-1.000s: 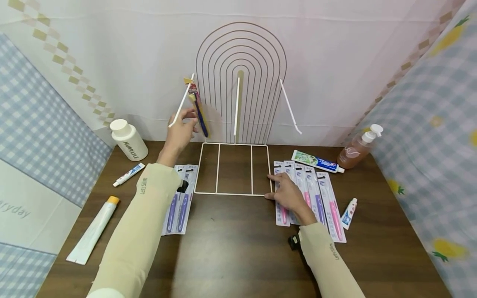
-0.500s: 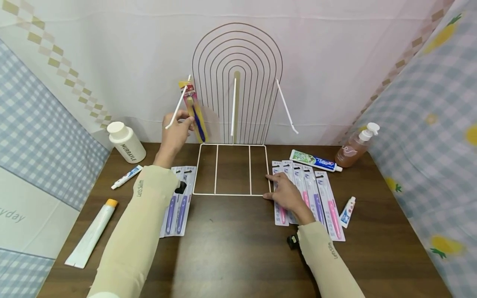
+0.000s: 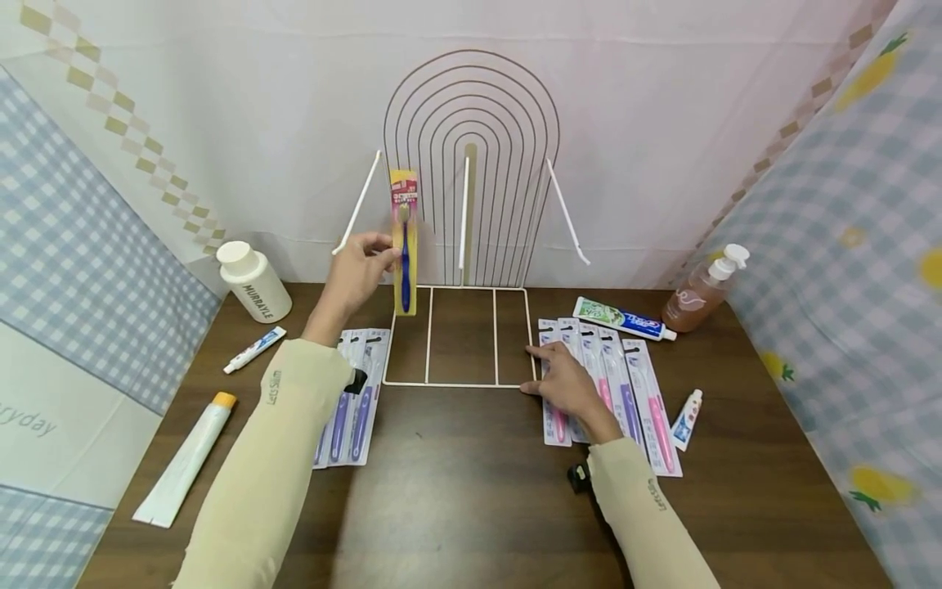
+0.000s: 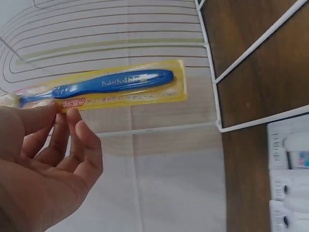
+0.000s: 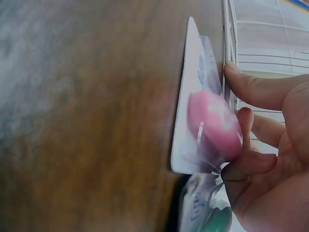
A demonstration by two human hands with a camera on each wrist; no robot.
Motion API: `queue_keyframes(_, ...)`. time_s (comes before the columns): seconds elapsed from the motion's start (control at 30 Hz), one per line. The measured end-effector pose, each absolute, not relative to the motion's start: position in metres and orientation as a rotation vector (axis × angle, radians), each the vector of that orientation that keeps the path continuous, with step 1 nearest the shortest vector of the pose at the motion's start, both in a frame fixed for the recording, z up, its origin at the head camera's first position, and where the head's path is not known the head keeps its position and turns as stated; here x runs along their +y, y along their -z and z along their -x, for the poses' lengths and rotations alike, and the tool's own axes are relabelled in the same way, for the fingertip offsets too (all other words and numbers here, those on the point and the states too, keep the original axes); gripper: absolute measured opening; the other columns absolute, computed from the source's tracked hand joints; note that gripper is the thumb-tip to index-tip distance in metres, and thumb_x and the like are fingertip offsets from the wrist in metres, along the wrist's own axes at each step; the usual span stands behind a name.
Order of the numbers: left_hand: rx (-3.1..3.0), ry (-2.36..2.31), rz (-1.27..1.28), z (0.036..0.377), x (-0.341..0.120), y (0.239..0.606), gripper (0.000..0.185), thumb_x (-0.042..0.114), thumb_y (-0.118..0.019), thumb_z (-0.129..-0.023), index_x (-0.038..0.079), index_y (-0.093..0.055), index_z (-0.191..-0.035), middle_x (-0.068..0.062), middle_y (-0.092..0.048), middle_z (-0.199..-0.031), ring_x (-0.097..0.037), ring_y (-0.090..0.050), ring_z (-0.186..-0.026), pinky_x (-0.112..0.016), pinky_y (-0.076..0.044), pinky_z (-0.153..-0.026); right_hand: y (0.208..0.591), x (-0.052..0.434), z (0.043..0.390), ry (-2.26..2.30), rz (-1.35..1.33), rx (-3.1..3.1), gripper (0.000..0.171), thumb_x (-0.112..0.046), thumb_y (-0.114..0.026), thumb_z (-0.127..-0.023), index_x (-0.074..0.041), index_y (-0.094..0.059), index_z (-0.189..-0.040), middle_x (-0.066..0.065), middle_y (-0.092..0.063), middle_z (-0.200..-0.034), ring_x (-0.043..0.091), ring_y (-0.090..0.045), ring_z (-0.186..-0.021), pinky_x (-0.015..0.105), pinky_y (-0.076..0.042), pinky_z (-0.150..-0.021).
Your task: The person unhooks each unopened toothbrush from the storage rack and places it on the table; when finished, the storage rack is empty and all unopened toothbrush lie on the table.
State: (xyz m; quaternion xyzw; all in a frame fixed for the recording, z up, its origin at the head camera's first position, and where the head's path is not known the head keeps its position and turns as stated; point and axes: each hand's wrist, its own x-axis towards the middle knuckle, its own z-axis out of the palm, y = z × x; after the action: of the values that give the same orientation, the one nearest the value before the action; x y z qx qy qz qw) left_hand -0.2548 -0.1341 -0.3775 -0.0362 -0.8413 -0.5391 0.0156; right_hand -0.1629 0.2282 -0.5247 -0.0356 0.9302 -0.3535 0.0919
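My left hand [image 3: 371, 255] pinches a yellow pack with a blue toothbrush [image 3: 404, 242] by its upper part and holds it upright, just right of the left hook [image 3: 358, 202] of the white wire rack [image 3: 471, 123]. In the left wrist view the pack [image 4: 116, 87] sticks out from my fingertips [image 4: 58, 116] in front of the rack's arch. My right hand [image 3: 548, 366] rests on the right front corner of the rack base [image 3: 459, 383] and on a pink toothbrush pack [image 5: 207, 121], one of several toothbrush packs [image 3: 625, 393] lying in a row.
Purple toothbrush packs [image 3: 353, 409] lie left of the base, under my left arm. A white bottle [image 3: 253, 280], a small tube [image 3: 253, 348] and a long white tube [image 3: 187, 458] lie at the left. A toothpaste tube [image 3: 624, 318], a pump bottle [image 3: 702, 290] and a small tube [image 3: 688, 419] lie at the right.
My left hand has carried the yellow pack right and down, away from the left hook's top, and it now hangs upright instead of tilted. The right hand has stayed put.
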Motion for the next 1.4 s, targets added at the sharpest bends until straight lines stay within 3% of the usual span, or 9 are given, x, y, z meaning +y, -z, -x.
queue_keyframes(0.23, -2.637, 1.766, 0.138, 0.222, -0.166, 0.411, 0.029, 0.004, -0.069, -0.111, -0.018, -0.075, -0.129, 0.001, -0.074, -0.085, -0.003, -0.062, -0.069, -0.018, -0.057, -0.066, 0.503, 0.224, 0.156, 1.038, 0.110, 2.756, 0.079, -0.015, -0.092, -0.093, -0.001, -0.060, -0.164, 0.026, -0.057, -0.160, 0.031, -0.064, -0.106, 0.057, -0.054, -0.106)
queue_keyframes(0.77, -2.724, 1.959, -0.202, 0.160, -0.246, 0.458, 0.039, 0.006, -0.061, -0.114, -0.022, -0.062, -0.140, 0.009, -0.064, -0.078, -0.003, -0.059, -0.069, -0.021, -0.058, -0.064, 0.507, 0.235, 0.160, 1.033, 0.121, 2.758, 0.081, -0.019, -0.094, -0.091, -0.002, -0.061, -0.163, 0.029, -0.056, -0.160, 0.037, -0.064, -0.113, 0.063, -0.052, -0.114)
queue_keyframes(0.9, -2.741, 1.933, -0.276, 0.149, -0.257, 0.465, 0.040, 0.007, -0.060, -0.114, -0.023, -0.061, -0.141, 0.009, -0.062, -0.077, -0.003, -0.058, -0.068, -0.021, -0.057, -0.063, 0.518, 0.238, 0.163, 1.044, 0.127, 2.773, 0.081, -0.023, -0.096, -0.090, -0.005, -0.063, -0.163, 0.027, -0.058, -0.160, 0.035, -0.066, -0.112, 0.062, -0.052, -0.113)
queue_keyframes(1.13, -2.781, 1.867, -0.383, 0.135, -0.271, 0.476, 0.042, 0.007, -0.062, -0.113, -0.023, -0.062, -0.142, 0.010, -0.063, -0.075, -0.003, -0.058, -0.063, -0.021, -0.054, -0.060, 0.515, 0.233, 0.160, 1.028, 0.137, 2.760, 0.081, -0.022, -0.094, -0.092, -0.004, -0.061, -0.164, 0.030, -0.055, -0.162, 0.045, -0.063, -0.134, 0.067, -0.047, -0.123)
queue_keyframes(1.4, -2.868, 1.760, -0.370, 0.125, -0.279, 0.480, 0.042, 0.009, -0.062, -0.113, -0.022, -0.065, -0.141, 0.007, -0.067, -0.082, -0.005, -0.059, -0.065, -0.023, -0.054, -0.059, 0.507, 0.225, 0.156, 1.029, 0.134, 2.753, 0.080, -0.020, -0.093, -0.092, -0.003, -0.061, -0.163, 0.030, -0.055, -0.162, 0.043, -0.063, -0.130, 0.066, -0.046, -0.123)
